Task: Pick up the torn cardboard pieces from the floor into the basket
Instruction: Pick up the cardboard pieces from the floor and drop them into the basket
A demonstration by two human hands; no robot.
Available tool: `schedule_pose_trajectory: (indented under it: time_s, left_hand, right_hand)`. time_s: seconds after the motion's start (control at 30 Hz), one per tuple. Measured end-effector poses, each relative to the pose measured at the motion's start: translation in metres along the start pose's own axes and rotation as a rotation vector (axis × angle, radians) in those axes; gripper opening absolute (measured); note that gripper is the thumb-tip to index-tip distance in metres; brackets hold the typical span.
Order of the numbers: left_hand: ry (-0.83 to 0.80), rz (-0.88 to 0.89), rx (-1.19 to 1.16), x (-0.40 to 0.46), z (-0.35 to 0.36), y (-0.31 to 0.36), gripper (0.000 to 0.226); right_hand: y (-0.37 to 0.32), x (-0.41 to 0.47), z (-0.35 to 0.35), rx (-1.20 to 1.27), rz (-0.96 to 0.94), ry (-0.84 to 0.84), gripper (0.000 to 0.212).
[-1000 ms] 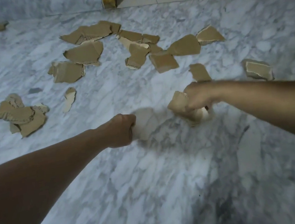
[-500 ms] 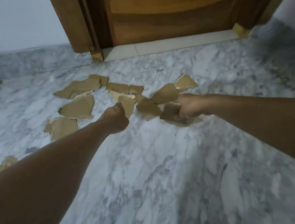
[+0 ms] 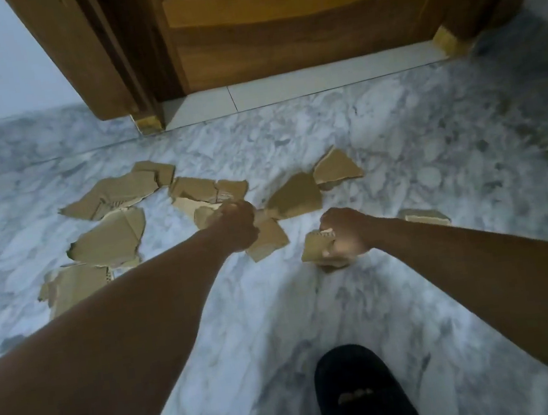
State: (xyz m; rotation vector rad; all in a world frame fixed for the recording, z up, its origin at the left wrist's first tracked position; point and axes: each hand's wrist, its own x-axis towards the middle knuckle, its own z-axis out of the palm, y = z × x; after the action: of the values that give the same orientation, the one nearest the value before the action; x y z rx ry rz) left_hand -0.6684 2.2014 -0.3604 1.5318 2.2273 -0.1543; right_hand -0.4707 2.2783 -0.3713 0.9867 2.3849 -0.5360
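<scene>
Torn cardboard pieces [image 3: 107, 239] are scattered on the marble floor [image 3: 396, 144] before a wooden door [image 3: 295, 25]. A bundle of pieces [image 3: 317, 245] is clamped in the right hand [image 3: 346, 234]. The left hand [image 3: 235, 226] is reached over the pieces with fingers curled; contact cannot be told.

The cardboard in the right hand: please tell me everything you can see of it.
The cardboard is a small bundle of torn brown pieces, matte, with ragged edges and a paler torn rim at the top. The right hand grips it with curled fingers, above the marble floor. It sticks out to the left of the fist and a little below it. How many pieces it holds cannot be told.
</scene>
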Motion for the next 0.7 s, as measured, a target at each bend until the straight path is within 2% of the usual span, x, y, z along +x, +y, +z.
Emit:
schedule_pose_trajectory:
  time_s: [0.07,0.13,0.2,0.33,0.4,0.5,0.7]
  left_hand:
    - [0.016,-0.012,0.061,0.013,0.011,0.002,0.061]
    - [-0.004,-0.031,0.016,0.027,0.018,0.006,0.076]
    - [-0.012,-0.061,0.047,0.028,0.023,0.010,0.080]
    - [-0.008,-0.112,0.032,0.042,0.037,0.012,0.087]
    - [-0.039,-0.135,0.015,0.048,0.036,0.013,0.090]
    - [-0.074,-0.187,-0.006,0.056,0.037,0.014,0.092]
    - [-0.090,-0.249,0.025,0.061,0.040,0.008,0.094]
  right_hand:
    - [-0.001,0.011,0.021,-0.042,-0.057,-0.017,0.045]
    - [0.010,0.024,0.030,-0.087,-0.115,0.067,0.055]
    - [0.014,0.027,0.036,-0.152,-0.135,0.127,0.057]
    - [0.021,0.042,0.023,0.012,-0.081,0.064,0.064]
    - [0.026,0.056,0.008,0.019,-0.029,0.130,0.061]
    - [0.027,0.080,-0.014,-0.133,-0.002,0.254,0.053]
    - [0.014,0.114,-0.038,-0.424,-0.181,0.135,0.058]
